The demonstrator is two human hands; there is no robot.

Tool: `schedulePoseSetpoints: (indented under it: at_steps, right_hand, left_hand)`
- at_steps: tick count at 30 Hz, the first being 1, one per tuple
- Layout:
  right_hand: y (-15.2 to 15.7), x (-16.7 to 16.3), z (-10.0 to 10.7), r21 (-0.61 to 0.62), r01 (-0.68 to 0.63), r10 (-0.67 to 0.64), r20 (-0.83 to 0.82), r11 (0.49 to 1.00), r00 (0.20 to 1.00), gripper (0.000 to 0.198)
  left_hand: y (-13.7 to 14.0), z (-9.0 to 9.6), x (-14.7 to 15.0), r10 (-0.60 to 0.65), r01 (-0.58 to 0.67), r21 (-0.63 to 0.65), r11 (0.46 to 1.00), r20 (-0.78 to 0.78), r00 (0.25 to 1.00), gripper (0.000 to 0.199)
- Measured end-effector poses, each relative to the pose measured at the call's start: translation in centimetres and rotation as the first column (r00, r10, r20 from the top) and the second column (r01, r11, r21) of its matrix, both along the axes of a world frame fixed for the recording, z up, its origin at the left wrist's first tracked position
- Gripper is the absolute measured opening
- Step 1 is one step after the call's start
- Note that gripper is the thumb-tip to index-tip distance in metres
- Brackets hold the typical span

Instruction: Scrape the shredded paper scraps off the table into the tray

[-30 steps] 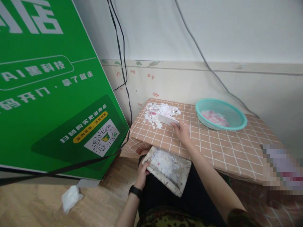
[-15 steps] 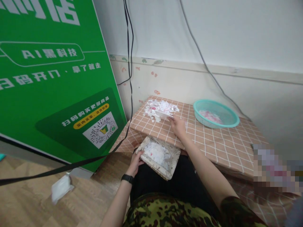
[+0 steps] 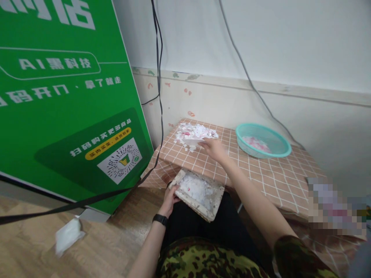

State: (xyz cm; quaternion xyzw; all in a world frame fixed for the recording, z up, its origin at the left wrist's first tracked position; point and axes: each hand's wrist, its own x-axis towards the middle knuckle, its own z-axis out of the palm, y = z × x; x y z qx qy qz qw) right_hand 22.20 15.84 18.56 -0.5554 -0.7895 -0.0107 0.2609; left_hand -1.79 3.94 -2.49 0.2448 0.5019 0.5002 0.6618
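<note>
Paper scraps point(image 3: 197, 130) at twelve o'clock, strewn over a brown checked tablecloth point(image 3: 255, 175). Reaching forward with right hand point(image 3: 214, 148), closed around a flat white card point(image 3: 191, 142) at the scraps' near edge. Gripping with left hand point(image 3: 171, 199), low at eleven o'clock, a shallow tray point(image 3: 216, 199) of white bits point(image 3: 191, 186). At one o'clock, turquoise basin point(image 3: 272, 139); at ten, green panel point(image 3: 58, 127); behind, pale wall point(image 3: 275, 46); below, wooden floor point(image 3: 110, 247).

Desk point(image 3: 272, 177): cover of matt cloth, lightly creased. Basin point(image 3: 274, 143), 3 o'clock: smooth plastic, low gloss, perforated wall. Scraps point(image 3: 197, 130), dial centre: thin, paper-like, a few shiny. Strip point(image 3: 193, 141) among them: smooth, flat; material undetermined. Tray point(image 3: 198, 209), 6 o'clock: worn, blotched, matt. Panel point(image 3: 69, 112), 9 o'clock: smooth, printed. Floor point(image 3: 124, 243), 7 o'clock: wood-look, faint sheen.
</note>
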Motion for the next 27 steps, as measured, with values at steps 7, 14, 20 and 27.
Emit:
schedulePoseSetpoints:
  at_steps: [7,14,20,27]
  right_hand:
    - [2.2,-1.0,0.9,-0.064,-0.093,0.095,0.024,0.994,0.995,0.017]
    - [2.1,2.0,3.6,-0.09,-0.096,0.096,-0.003,0.991,0.995,0.02]
    - [1.4,3.3,0.5,-0.055,-0.01,0.005,-0.103,0.998,0.995,0.029]
    - [0.8,5.4,-1.9,-0.102,-0.044,0.004,-0.36,0.994,0.933,0.057]
  left_hand:
    - [-0.1,0.0,0.2,-0.005,0.005,0.02,1.0,0.002,1.0,0.05]
    - [0.1,-0.5,0.2,-0.015,0.015,0.052,0.999,-0.003,1.0,0.052]
    - [0.1,-0.8,0.2,-0.023,0.024,0.072,0.997,-0.004,1.0,0.053]
    - [0.1,-0.5,0.3,-0.001,0.002,0.052,0.999,-0.027,1.0,0.054]
